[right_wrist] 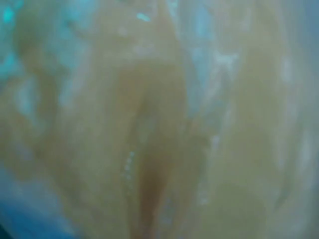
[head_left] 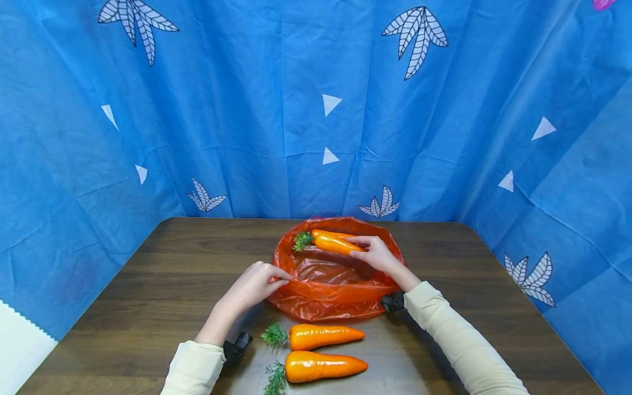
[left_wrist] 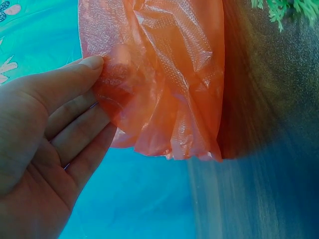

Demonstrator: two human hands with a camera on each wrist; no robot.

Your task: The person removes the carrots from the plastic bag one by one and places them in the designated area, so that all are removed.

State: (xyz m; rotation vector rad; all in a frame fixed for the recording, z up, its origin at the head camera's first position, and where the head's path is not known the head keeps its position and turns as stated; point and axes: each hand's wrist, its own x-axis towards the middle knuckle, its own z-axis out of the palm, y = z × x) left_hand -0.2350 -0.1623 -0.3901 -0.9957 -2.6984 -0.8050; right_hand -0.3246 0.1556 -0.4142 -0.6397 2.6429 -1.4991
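A red plastic bag [head_left: 316,300] lies with its mouth spread wide. My left hand [head_left: 257,282] pinches the bag's near left rim between thumb and fingers; in the left wrist view the thumb presses on the thin plastic [left_wrist: 164,74]. Over the bag's mouth, my right hand [head_left: 377,255] grips the tapered end of an orange carrot [head_left: 333,244] with green leaves. Just behind it shows a second carrot [head_left: 328,233], partly hidden. Blurred, translucent plastic fills the right wrist view, so fingers and carrots cannot be made out there.
Two more carrots, an upper one [head_left: 321,336] and a lower one [head_left: 323,366], lie in front of the bag, leaves to the left. The brown wooden table [head_left: 173,274] is backed by a blue curtain [head_left: 252,109].
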